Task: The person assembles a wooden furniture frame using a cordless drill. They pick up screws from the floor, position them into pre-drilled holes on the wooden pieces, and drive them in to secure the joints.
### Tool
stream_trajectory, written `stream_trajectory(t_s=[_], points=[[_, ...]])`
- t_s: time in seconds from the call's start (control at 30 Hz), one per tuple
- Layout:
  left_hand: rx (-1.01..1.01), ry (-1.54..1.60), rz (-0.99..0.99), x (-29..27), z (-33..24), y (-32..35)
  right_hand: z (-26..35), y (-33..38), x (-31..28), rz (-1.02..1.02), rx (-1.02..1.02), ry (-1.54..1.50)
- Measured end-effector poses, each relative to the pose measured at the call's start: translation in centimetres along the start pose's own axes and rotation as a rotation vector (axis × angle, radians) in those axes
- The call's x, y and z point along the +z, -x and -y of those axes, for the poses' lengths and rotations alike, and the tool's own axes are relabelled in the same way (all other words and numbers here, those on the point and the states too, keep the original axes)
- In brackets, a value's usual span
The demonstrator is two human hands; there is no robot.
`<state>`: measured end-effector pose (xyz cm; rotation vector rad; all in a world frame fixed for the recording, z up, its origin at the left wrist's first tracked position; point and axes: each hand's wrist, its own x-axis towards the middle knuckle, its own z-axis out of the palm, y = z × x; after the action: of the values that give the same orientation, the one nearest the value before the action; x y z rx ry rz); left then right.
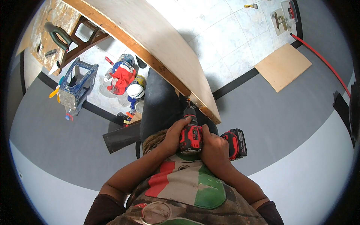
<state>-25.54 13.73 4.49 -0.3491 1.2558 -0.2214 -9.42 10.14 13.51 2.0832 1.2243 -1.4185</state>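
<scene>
Both of my hands are on a red and black cordless drill (191, 138), held in front of my belly. My right hand (215, 147) is wrapped round its handle, with the battery (237, 144) sticking out to the right. Along the left side of the drill body, my left hand (176, 135) presses near the chuck (189, 110). The bit points away from me at the edge of a pale wooden door (176, 48). Its tip meets the brownish wooden edge near the lower end; how deep it sits, I cannot tell. The door stands on edge between my legs.
A blue paint-stained step stool (77, 84), several paint cans and a red cloth (123, 78) stand to the left. A worn workbench (48, 35) with a hand tool is beyond. At right lie a plywood sheet (284, 67), a red hose (322, 60) and a scraper (251, 6).
</scene>
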Motion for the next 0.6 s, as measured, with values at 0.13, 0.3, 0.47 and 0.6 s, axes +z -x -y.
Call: stream_trajectory(t_s=[0.13, 0.3, 0.47, 0.6], points=[[0.027, -0.036, -0.036, 0.1, -0.1, 0.2, 0.0, 0.0, 0.0, -0.007, -0.005, -0.004], [-0.046, 0.034, -0.011, 0.4, -0.3, 0.2, 0.2, -0.1, -0.1, 0.014, 0.025, 0.019], [-0.04, 0.02, -0.023, 0.2, -0.4, 0.4, 0.5, -0.1, -0.1, 0.01, 0.032, 0.018], [-0.006, -0.008, -0.063, 0.6, -0.1, 0.3, 0.0, -0.1, 0.2, -0.012, 0.024, -0.01]])
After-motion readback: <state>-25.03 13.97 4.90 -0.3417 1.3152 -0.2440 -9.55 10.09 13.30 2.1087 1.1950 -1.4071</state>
